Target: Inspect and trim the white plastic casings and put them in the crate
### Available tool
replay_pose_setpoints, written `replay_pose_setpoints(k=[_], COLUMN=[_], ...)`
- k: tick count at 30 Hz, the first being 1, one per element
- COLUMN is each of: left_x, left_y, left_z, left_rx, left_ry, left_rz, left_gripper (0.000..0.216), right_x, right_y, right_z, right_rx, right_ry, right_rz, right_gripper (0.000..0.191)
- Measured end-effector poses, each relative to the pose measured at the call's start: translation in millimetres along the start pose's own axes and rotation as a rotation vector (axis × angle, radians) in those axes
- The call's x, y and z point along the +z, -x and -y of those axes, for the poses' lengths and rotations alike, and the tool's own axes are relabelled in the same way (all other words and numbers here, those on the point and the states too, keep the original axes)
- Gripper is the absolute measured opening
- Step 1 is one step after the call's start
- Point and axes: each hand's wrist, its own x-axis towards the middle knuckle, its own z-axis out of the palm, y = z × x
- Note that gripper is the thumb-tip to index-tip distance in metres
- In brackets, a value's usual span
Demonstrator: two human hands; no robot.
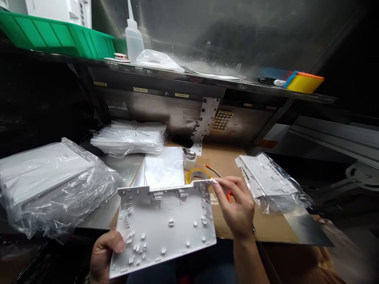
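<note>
A white plastic housing panel is held tilted in front of me, its inner side with small clips and posts facing up. My left hand grips its lower left corner, thumb on the inner face. At the upper right corner, my right hand pinches a small white wad, like tissue or cloth, against the edge. Orange handle parts show by the right fingers; whether they are held or lie behind is unclear. A roll of yellow tape lies just beyond the panel.
Bagged white panels lie at left and right. Behind are a stack of clear bags, white sheets and a small metal-topped dispenser. The overhead shelf bears a green bin, a squeeze bottle and a yellow box.
</note>
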Motion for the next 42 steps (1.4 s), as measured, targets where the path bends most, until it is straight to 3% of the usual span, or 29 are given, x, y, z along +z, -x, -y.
replay_pose_setpoints(k=[4, 6, 9, 13, 17, 23, 37, 40, 42], left_x=[10, 21, 47, 82, 98, 102, 90, 88, 85], left_y=[-7, -9, -11, -11, -10, -14, -19, -20, -19], left_z=[5, 10, 23, 45, 60, 68, 70, 66, 60], left_rx=[0.0, 0.01, 0.048, -0.01, -0.044, -0.08, -0.057, -0.054, -0.054], left_ry=[0.04, 0.025, -0.003, -0.018, 0.004, 0.078, 0.088, 0.093, 0.101], left_rz=[0.125, 0.109, 0.024, 0.007, 0.028, 0.072, 0.077, 0.06, 0.049], left_gripper=[0.099, 0.101, 0.106, 0.119, 0.125, 0.128, 0.123, 0.123, 0.123], right_x=[-7, -8, -3, 15, 25, 17, 23, 16, 9], right_y=[3, 3, 5, 7, 6, 6, 10, 7, -1], right_z=[-17, -13, 15, 62, 73, 61, 59, 49, 33], right_rx=[0.052, 0.052, -0.003, -0.123, -0.195, -0.141, -0.148, -0.105, -0.071], right_ry=[0.053, 0.054, 0.002, -0.094, -0.119, -0.073, -0.059, -0.035, -0.027], right_rz=[-0.021, -0.077, -0.065, 0.067, 0.095, 0.038, 0.116, 0.15, 0.092], right_gripper=[0.009, 0.008, 0.015, 0.027, 0.029, 0.028, 0.024, 0.018, 0.014])
